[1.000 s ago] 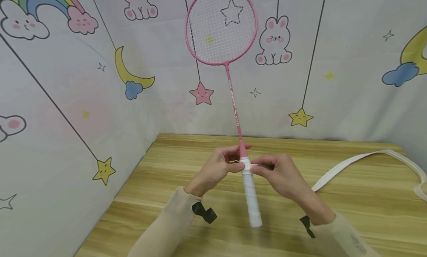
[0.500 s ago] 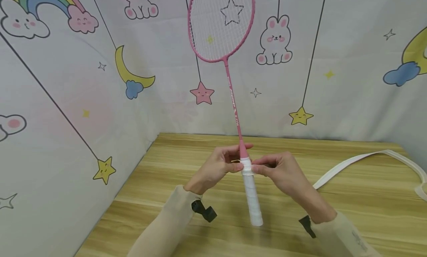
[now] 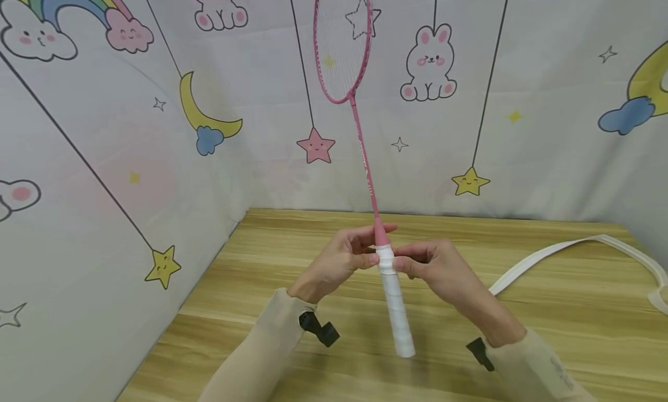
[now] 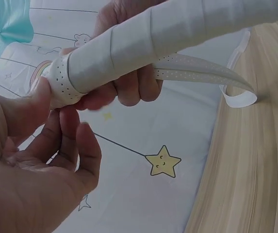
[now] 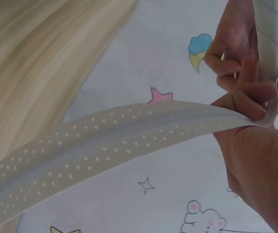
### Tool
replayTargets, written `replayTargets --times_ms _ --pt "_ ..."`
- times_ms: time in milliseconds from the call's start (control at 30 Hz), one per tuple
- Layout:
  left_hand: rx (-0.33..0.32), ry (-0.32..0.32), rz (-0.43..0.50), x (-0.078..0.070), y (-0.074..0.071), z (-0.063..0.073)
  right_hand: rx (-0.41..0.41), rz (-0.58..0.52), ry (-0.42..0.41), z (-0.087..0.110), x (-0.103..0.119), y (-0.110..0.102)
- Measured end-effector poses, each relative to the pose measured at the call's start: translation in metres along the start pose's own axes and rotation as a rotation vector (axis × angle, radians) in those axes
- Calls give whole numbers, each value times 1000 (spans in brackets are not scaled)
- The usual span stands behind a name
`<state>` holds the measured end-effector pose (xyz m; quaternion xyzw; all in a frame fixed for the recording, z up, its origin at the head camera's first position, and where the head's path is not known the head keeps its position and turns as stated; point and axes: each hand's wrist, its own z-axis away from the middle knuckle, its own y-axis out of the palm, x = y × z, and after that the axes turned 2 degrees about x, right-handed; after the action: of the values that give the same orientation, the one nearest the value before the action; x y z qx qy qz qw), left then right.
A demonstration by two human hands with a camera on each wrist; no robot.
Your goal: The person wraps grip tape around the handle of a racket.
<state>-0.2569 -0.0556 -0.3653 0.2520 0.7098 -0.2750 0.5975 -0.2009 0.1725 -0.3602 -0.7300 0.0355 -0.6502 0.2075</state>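
Note:
A pink badminton racket (image 3: 365,158) stands tilted up in front of me, its strung head cut off by the head view's top edge. Its handle (image 3: 398,315) is wrapped in white. My left hand (image 3: 334,260) pinches the handle's top, just below the pink cone, thumb in front. On the other side, my right hand (image 3: 446,271) pinches a white perforated grip tape (image 5: 90,145) against the handle. One turn of this tape circles the handle's top in the left wrist view. From the right hand (image 5: 262,165) the tape runs off as a long loose strip.
The tape's free length (image 3: 522,268) arcs over the right of the wooden table (image 3: 292,234). A cloth backdrop (image 3: 250,176) with cartoon prints stands behind and to the left. Black wrist mounts (image 3: 319,329) sit on both sleeves.
The racket has turned about its long axis, so its head now looks much narrower. Both hands stay at the handle's top, almost in place.

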Motion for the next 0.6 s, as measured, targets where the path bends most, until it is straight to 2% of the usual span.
replayTargets --times_ms 100,267,367,467,600 --pt "19 11 1 -1 0 0 29 -16 -10 -1 -2 -1" --pt "15 8 -34 -5 1 2 -12 -20 -41 0 -2 0" --pt "-16 -7 -65 -6 2 3 -60 -21 -71 1 -2 3" --pt "-57 5 -107 -6 6 2 -109 -17 -91 0 -2 8" --pt "-118 22 -150 -4 10 -1 -162 15 -82 -1 0 15"
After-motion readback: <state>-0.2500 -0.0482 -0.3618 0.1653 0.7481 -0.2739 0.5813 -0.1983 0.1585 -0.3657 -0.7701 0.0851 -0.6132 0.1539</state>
